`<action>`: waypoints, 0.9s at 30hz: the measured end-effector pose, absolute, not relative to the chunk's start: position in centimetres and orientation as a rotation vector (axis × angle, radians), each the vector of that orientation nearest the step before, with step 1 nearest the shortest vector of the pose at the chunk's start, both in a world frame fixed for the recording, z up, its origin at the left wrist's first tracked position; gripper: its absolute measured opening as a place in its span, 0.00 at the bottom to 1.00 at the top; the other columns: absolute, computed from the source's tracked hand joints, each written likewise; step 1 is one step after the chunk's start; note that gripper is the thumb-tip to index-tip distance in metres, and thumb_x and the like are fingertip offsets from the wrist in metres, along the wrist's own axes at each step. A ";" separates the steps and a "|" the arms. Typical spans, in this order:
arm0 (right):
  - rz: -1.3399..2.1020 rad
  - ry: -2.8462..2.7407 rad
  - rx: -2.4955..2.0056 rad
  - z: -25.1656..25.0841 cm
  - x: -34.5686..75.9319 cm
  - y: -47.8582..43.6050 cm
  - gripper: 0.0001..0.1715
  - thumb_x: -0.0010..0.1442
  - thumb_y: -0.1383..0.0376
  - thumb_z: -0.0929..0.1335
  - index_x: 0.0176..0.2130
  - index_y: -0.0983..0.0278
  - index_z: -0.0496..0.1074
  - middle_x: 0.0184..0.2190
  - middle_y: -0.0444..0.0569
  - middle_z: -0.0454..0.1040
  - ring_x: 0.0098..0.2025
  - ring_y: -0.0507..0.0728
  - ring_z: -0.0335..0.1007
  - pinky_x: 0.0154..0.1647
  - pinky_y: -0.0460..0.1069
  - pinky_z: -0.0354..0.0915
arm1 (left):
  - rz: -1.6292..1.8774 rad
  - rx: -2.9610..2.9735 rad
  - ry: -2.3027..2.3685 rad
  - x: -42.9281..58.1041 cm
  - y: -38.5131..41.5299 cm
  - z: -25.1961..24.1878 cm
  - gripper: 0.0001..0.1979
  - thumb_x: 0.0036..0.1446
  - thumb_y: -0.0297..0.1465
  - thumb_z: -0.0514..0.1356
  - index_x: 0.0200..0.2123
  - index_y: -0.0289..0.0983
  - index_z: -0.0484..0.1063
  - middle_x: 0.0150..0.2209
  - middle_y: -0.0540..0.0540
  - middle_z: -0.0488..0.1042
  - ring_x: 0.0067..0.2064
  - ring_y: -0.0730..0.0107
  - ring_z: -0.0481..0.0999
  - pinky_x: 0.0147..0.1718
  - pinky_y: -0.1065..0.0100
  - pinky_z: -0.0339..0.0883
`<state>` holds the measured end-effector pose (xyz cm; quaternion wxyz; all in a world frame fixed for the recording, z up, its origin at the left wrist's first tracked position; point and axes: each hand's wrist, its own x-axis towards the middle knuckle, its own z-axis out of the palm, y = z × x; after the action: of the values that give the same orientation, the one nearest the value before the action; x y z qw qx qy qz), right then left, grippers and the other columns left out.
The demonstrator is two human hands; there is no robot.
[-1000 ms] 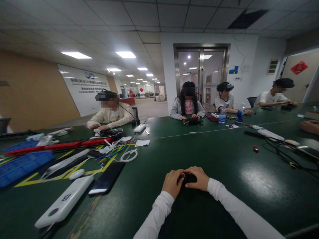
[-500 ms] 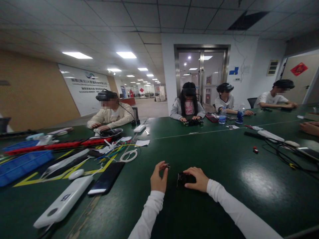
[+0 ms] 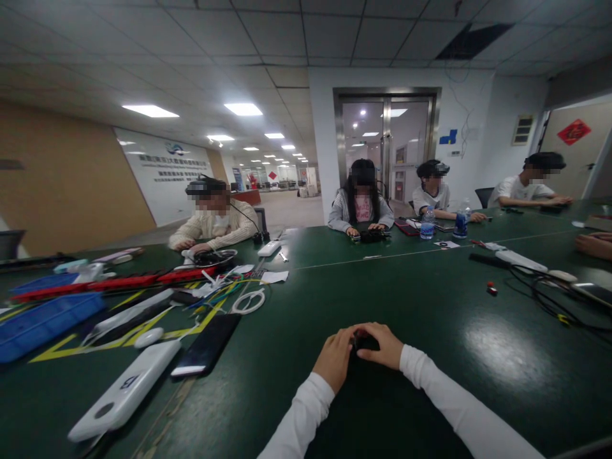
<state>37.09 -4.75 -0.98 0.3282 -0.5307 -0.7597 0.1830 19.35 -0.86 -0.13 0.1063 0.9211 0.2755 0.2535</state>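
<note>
My right hand (image 3: 388, 347) is closed round a small black object (image 3: 369, 342) just above or on the green table (image 3: 421, 287); I cannot tell which. The object looks boxy, and most of it is hidden by the fingers. My left hand (image 3: 335, 358) presses against the near left end of it, fingertips together and touching those of my right hand. Whatever sits between the left fingers is hidden. Both wrists come in from the bottom in white sleeves.
Left of my hands lie a black phone (image 3: 208, 347), a white handheld device (image 3: 125, 390), a coiled white cable (image 3: 248, 301) and a blue tray (image 3: 52, 319). To the right are a small red item (image 3: 491, 289) and black cables (image 3: 535, 287). Several people sit around the table.
My left hand has moved right, bringing its small dark piece up to the black object in my right hand. The two hands were apart before; now their fingertips meet.
</note>
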 end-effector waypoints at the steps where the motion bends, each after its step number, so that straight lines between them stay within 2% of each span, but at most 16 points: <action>1: 0.497 -1.968 -1.380 -1.1 37.2 -4.7 0.29 0.50 0.55 0.66 0.50 0.58 0.58 0.40 0.47 0.68 0.43 0.58 0.62 0.46 0.55 0.54 | 0.711 2.732 0.824 19.2 -0.7 -0.1 0.20 0.54 0.24 0.43 0.51 0.39 0.54 0.48 0.45 0.64 0.50 0.69 0.63 0.49 0.61 0.58; 5: 0.585 -1.901 -1.353 -1.6 37.6 -4.6 0.31 0.50 0.56 0.67 0.52 0.59 0.56 0.40 0.47 0.68 0.43 0.58 0.63 0.46 0.55 0.56 | 0.709 2.659 0.973 16.9 1.4 -0.1 0.22 0.54 0.24 0.42 0.53 0.37 0.51 0.46 0.43 0.64 0.47 0.71 0.65 0.47 0.63 0.59; 9: 0.640 -1.852 -1.339 -2.0 37.9 -4.6 0.30 0.51 0.57 0.66 0.52 0.59 0.56 0.41 0.47 0.67 0.43 0.57 0.63 0.47 0.54 0.57 | 0.884 2.471 1.222 12.3 5.1 -0.4 0.22 0.53 0.25 0.44 0.53 0.38 0.49 0.42 0.45 0.64 0.43 0.72 0.67 0.48 0.64 0.59; 15: 0.713 -1.851 -1.381 -1.9 38.0 -4.8 0.28 0.52 0.57 0.65 0.52 0.58 0.56 0.42 0.47 0.66 0.45 0.57 0.61 0.46 0.54 0.58 | 1.230 2.051 1.761 4.4 9.3 -0.5 0.21 0.49 0.25 0.46 0.49 0.35 0.55 0.33 0.48 0.64 0.37 0.68 0.68 0.44 0.61 0.62; 21: 0.725 -1.859 -1.352 -1.7 37.9 -5.1 0.26 0.52 0.57 0.65 0.50 0.59 0.59 0.42 0.48 0.66 0.44 0.58 0.62 0.46 0.54 0.58 | 1.230 2.142 1.867 -0.1 9.7 -0.7 0.23 0.50 0.27 0.47 0.51 0.36 0.52 0.38 0.46 0.66 0.41 0.67 0.68 0.46 0.63 0.60; 27: 0.709 -1.873 -1.366 -1.7 37.8 -5.1 0.25 0.53 0.57 0.65 0.50 0.60 0.60 0.41 0.48 0.66 0.44 0.57 0.62 0.46 0.53 0.59 | 1.264 2.036 2.053 -0.7 10.0 -0.9 0.25 0.50 0.28 0.48 0.53 0.38 0.47 0.40 0.45 0.67 0.39 0.68 0.70 0.40 0.65 0.63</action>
<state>37.85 -5.15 -1.67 0.3511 -0.5277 -0.7234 0.2738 -0.70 10.02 -0.91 -0.0068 0.6452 0.6506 0.4006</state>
